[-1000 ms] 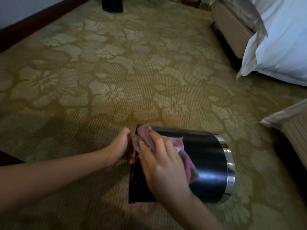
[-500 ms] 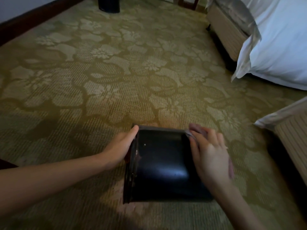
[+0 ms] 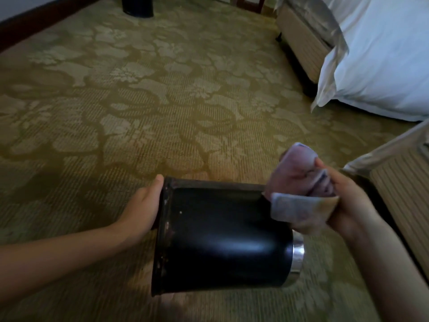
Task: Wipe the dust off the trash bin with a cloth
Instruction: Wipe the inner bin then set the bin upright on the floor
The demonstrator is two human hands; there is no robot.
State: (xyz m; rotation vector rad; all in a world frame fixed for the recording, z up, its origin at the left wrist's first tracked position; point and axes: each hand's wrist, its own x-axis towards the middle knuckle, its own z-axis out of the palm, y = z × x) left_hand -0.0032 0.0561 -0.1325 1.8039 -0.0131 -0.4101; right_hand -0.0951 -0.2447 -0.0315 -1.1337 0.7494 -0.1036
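Note:
A black round trash bin [image 3: 222,242] with a silver rim lies on its side on the patterned carpet, its base to the left and its rim to the right. My left hand [image 3: 145,206] is pressed against the base end and holds the bin steady. Just above the bin's upper right end, my right hand [image 3: 346,203] grips a crumpled pink-and-white cloth [image 3: 299,191]. The cloth's lower edge touches or nearly touches the bin's side.
A bed with white linen [image 3: 383,61] stands at the upper right. The corner of another striped bed base [image 3: 404,201] is close at the right. A dark bin [image 3: 138,5] stands far back by the dark skirting board. Open carpet [image 3: 139,101] lies ahead and left.
My right hand swept the cloth from the bin's base end across to its rim end, then lifted off with the cloth bunched up. The left hand stayed on the base.

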